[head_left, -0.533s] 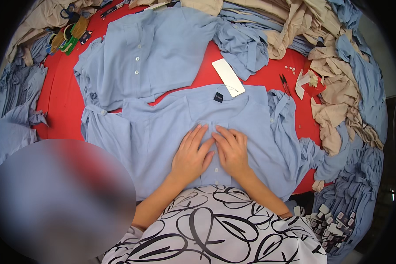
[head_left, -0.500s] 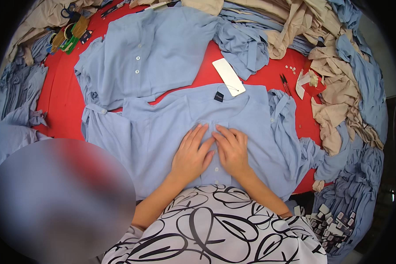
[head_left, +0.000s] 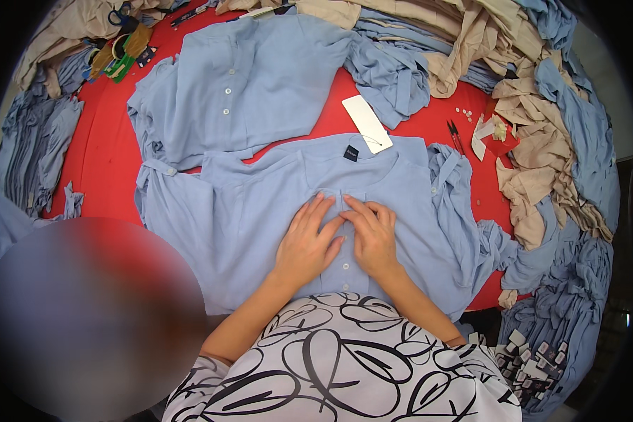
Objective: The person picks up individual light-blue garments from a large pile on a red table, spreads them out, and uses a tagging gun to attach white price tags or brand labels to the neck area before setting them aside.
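**Working the shirt's button placket**

My left hand [head_left: 306, 243] and right hand [head_left: 374, 235] lie flat on the blue shirt [head_left: 260, 218] spread on the red surface [head_left: 105, 162], fingers outstretched, gripping nothing. Buttoning seems underway; next needs a careful pinch. White tag [head_left: 366, 124] lies beyond the collar.

My work surface: red table [head_left: 105, 183], evenly lit; heaped beige garments [head_left: 534, 155] and blue garments [head_left: 35, 148] around its edges.

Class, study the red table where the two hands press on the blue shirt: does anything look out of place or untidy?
A few small white buttons lie scattered loose on the red table, near the small snips. The beige garments at the right sit in a crumpled heap, not stacked.
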The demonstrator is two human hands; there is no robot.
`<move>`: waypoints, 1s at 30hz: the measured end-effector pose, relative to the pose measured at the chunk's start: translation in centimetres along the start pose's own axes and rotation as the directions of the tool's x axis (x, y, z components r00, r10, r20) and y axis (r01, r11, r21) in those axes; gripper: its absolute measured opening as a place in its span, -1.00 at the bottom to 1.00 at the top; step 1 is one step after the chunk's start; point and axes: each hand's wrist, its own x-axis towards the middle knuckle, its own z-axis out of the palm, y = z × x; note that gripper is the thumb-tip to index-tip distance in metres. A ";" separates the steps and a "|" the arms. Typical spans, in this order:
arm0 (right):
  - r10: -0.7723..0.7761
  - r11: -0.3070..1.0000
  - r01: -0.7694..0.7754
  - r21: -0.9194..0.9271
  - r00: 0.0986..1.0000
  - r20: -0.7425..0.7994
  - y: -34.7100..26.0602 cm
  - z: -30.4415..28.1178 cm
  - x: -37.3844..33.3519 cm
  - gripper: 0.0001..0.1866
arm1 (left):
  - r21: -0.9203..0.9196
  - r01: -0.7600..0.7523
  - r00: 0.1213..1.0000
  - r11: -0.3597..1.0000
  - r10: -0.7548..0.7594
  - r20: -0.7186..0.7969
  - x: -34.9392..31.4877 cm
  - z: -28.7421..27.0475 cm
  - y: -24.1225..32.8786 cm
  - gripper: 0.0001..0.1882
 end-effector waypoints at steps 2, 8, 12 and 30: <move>0.031 0.999 -0.028 0.044 0.998 -0.063 0.1 0.2 0.0 -0.58 | 0.006 -0.001 1.000 1.000 0.001 -0.006 0.1 0.0 0.1 -0.60; 0.108 0.985 -0.092 0.147 0.988 -0.106 0.4 0.6 -0.3 -0.48 | -0.008 -0.019 1.000 1.000 0.019 -0.006 0.0 0.0 0.0 -0.62; 0.037 0.995 -0.038 -0.089 0.999 -0.016 -0.2 0.6 0.0 -0.48 | -0.001 -0.016 1.000 1.000 0.016 -0.004 -0.2 0.0 -0.1 -0.61; 0.068 0.998 -0.067 0.009 0.997 -0.047 1.3 1.4 4.1 -0.83 | 0.178 0.284 0.914 0.942 -0.210 -0.348 5.3 -1.8 -7.1 -0.72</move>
